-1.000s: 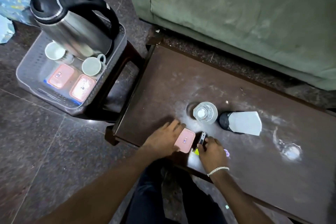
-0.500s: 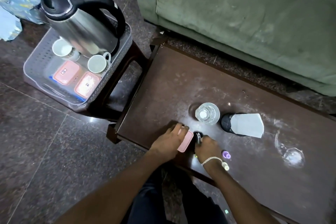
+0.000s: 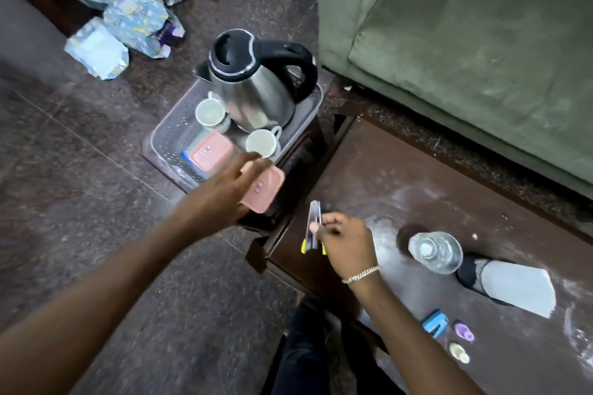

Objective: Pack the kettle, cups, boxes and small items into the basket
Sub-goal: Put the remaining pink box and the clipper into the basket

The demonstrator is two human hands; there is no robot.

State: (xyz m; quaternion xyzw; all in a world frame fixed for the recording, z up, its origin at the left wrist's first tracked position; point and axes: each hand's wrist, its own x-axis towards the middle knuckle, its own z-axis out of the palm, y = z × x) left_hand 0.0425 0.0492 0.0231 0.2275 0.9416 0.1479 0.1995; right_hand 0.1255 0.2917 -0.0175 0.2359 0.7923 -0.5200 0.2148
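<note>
My left hand [image 3: 221, 192] grips the pink-lidded plastic box [image 3: 261, 191] above the grey perforated basket [image 3: 167, 135]'s near rim; released early, it may tumble floorward. My right hand [image 3: 345, 242] pinches small metal clippers [image 3: 313, 225].

Basket half packed, small items left on the worktop

We see the steel kettle [image 3: 256, 90] upright in the grey basket [image 3: 167, 135] with two cups [image 3: 210, 112] and a pink-lidded box [image 3: 210, 151]; another pink box [image 3: 264, 191] sits at its edge; blue, purple and cream bits [image 3: 449, 335] lie apart.

Setting: a home living room | shown by: green fabric sofa [image 3: 481, 58] at far right | low dark wooden coffee table [image 3: 401, 176] set before it | polished dark stone floor [image 3: 80, 202]
</note>
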